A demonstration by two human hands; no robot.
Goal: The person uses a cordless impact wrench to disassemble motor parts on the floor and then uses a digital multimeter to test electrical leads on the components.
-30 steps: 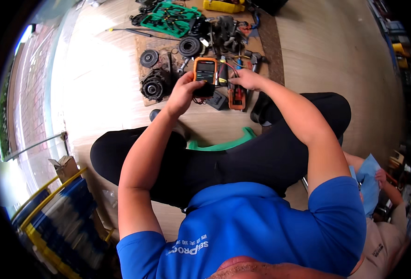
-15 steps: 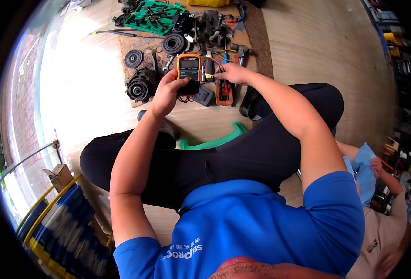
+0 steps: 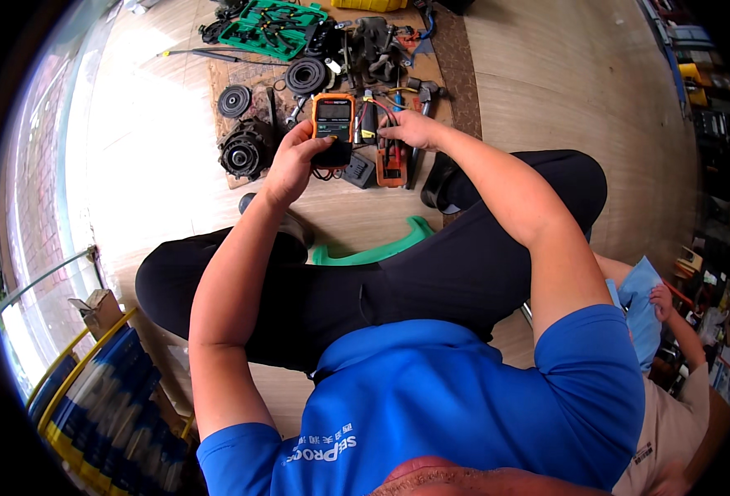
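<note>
My left hand (image 3: pixel 293 168) is closed round the left side of an orange-and-black handheld meter (image 3: pixel 333 122), its thumb on the front below the screen. My right hand (image 3: pixel 415 129) is pinched at a red lead (image 3: pixel 379 106), just right of the meter; its fingertips are small in view. Below that hand lies an orange holder (image 3: pixel 392 171) with red and dark lengths across it. A yellow-and-black tool (image 3: pixel 368 124) lies between the meter and my right hand. Against the meter's lower right rests a grey block (image 3: pixel 360 169).
On the brown mat sit a round machine part (image 3: pixel 246 152), ring-shaped pulleys (image 3: pixel 306 76), a hammer (image 3: pixel 428 89) and a green tool case (image 3: pixel 270 29). A green curved piece (image 3: pixel 373 253) lies between my legs. Another person (image 3: pixel 667 405) is at the right, holding blue cloth.
The whole view has shifted slightly, moving things a little left. Both hands keep their grip and place by the meter and the orange holder. The other person's hand has moved slightly.
</note>
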